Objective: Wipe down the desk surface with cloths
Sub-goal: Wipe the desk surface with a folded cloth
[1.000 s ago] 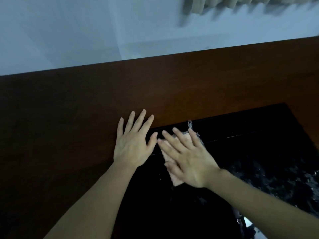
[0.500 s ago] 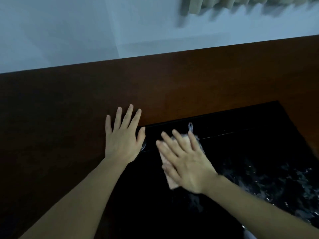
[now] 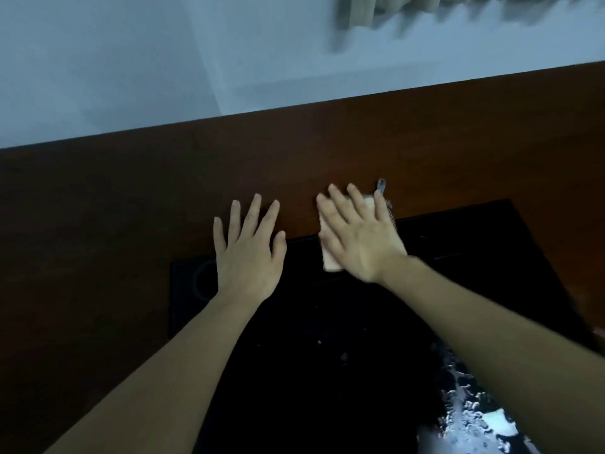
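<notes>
A dark reddish-brown desk fills the view, with a black mat lying on it in front of me. My right hand presses flat, fingers straight, on a folded pale pink cloth that straddles the mat's far edge and the bare wood. A small grey loop of the cloth sticks out beyond my fingertips. My left hand rests flat with spread fingers across the mat's far edge, just left of the cloth, holding nothing.
A pale wall rises behind the desk's far edge, with a beige curtain hem at the top right. The mat's near right part carries glossy wet-looking patches. A faint ring marks the mat's left corner.
My right hand has slid the cloth away from me, from the mat onto the wood beyond its far edge. The left hand stays flat at the mat's edge as the view shifts.
</notes>
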The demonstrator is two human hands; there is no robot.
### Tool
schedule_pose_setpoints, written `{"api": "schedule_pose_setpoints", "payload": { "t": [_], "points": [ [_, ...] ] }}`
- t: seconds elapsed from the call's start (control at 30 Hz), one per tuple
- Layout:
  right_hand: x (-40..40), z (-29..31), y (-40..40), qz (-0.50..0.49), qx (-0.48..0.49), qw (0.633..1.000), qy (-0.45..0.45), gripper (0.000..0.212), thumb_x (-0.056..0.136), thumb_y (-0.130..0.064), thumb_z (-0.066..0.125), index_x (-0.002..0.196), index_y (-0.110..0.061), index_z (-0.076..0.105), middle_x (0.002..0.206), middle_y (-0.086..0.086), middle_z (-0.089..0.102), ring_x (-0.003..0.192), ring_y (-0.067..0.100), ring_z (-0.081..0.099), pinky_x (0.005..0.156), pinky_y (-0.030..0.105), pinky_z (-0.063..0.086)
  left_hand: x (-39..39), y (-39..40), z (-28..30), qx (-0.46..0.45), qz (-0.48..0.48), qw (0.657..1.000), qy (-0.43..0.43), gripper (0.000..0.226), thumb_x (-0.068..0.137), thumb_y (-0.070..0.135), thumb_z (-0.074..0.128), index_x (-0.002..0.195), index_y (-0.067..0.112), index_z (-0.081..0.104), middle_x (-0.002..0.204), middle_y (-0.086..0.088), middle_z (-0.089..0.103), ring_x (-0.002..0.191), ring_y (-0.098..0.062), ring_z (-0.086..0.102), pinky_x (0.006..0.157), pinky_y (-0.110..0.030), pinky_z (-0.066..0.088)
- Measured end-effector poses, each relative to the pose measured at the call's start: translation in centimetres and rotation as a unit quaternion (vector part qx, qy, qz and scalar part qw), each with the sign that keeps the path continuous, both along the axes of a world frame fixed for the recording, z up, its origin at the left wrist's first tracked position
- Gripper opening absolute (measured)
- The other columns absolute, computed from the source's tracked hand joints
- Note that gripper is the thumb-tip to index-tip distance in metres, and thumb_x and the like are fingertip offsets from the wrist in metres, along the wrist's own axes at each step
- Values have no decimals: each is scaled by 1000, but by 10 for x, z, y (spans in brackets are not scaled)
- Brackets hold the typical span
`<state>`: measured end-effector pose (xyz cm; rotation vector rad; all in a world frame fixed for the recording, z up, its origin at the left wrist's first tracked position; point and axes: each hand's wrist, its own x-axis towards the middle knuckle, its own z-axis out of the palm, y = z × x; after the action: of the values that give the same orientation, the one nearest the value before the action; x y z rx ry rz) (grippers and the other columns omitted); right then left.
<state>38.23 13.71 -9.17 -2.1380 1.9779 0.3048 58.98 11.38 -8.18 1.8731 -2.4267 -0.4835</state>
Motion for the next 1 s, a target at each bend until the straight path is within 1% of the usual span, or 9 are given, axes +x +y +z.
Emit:
{"api": "schedule_pose_setpoints", "payload": {
  "t": [0.07,0.2,0.27,0.37,0.57,0.67,0.8,0.87,1.0],
  "points": [
    [2,1,39,52,15,999,-9,64,105,-55,3,158,-29,-22,167,0,-23,154,31,-21,121,60,-10,-16,0,-1,0,9,1000,11,54,108,45,23,160,40,10,170,10,-4,155,-19,-15,122,-47,-13],
    [-14,-2,89,160,24,986,-47,64,106,-57,11,163,-30,6,170,0,3,157,31,2,121,58,1,-32,1,-7,-4,19,999,29,53,108,45,24,160,40,15,170,9,-1,155,-19,-13,123,-48,-12],
    [-34,-3,69,177,32,983,-45,64,105,-60,5,163,-33,-2,170,-4,-4,156,28,-6,121,56,-5,-37,2,-12,3,27,1000,15,53,107,46,22,160,41,14,170,10,-2,155,-19,-13,125,-48,-10],
    [-63,-2,7,102,-12,995,-21,62,104,-59,2,157,-37,-21,167,-10,-21,155,25,-18,122,54,-10,-39,2,-14,1,35,999,-1,53,107,48,21,159,43,13,169,11,-3,156,-18,-12,125,-47,-9],
    [-86,0,-69,13,-3,1000,-29,62,105,-55,2,160,-34,-15,170,-5,-16,155,25,-18,123,57,-10,-41,3,-14,-4,41,999,13,53,106,48,24,159,43,18,169,12,2,156,-17,-9,126,-46,-8],
    [-68,0,-26,55,4,998,-12,66,99,-55,-7,159,-30,-19,169,-1,-18,155,30,-18,122,60,-9,-39,3,-15,-7,43,999,14,53,106,47,26,158,44,20,169,12,4,156,-18,-7,126,-46,-6],
    [-61,-4,54,199,13,979,-49,64,106,-57,8,163,-30,-3,171,-1,-3,157,32,-3,122,62,-1,-38,3,-19,-21,42,999,8,53,106,47,28,158,43,23,169,10,8,157,-20,-3,126,-48,-3],
    [-74,-7,60,246,31,967,-64,64,106,-59,6,163,-33,-3,170,-4,-5,156,29,-8,122,58,-7,-39,4,-20,-29,44,999,10,53,106,46,30,158,42,25,169,8,11,157,-21,-1,126,-48,-2],
    [-98,-5,14,191,-14,980,-61,62,106,-56,13,162,-37,-7,169,-8,-9,156,25,-11,123,55,-8,-41,4,-18,-17,54,998,12,52,106,46,29,158,43,24,169,12,8,156,-18,-4,126,-45,-4]
  ]
}}
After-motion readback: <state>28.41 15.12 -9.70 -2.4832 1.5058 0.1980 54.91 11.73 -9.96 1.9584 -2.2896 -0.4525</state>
